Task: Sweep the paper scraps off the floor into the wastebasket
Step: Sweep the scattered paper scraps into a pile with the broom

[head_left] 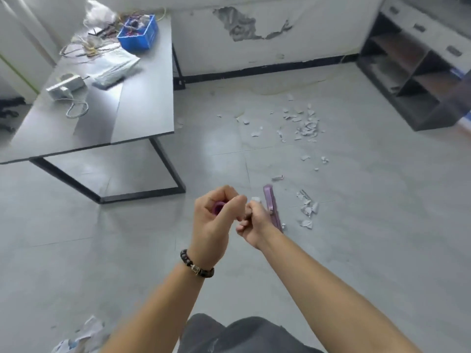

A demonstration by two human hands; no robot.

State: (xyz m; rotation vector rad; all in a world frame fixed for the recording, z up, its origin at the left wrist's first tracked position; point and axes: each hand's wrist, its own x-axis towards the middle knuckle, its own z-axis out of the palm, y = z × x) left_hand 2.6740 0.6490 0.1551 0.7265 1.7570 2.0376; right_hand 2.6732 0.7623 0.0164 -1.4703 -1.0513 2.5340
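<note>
- Grey tiled floor (356, 225), a grey table (142, 98) at far left.
- Left hand (214, 220) curls around the purple broom handle's top (218, 208); right hand (254, 222) grips lower.
- Broom head (271, 202) rests just beyond the right hand.
- Paper scraps (307, 127) lie farther right; some (308, 208) just right of the head.

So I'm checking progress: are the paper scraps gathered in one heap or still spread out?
Spread out. The paper scraps lie in several loose clusters across the floor, some beside the broom head.

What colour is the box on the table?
The box is bright blue, seen in the head view, at the table's far end.
</note>
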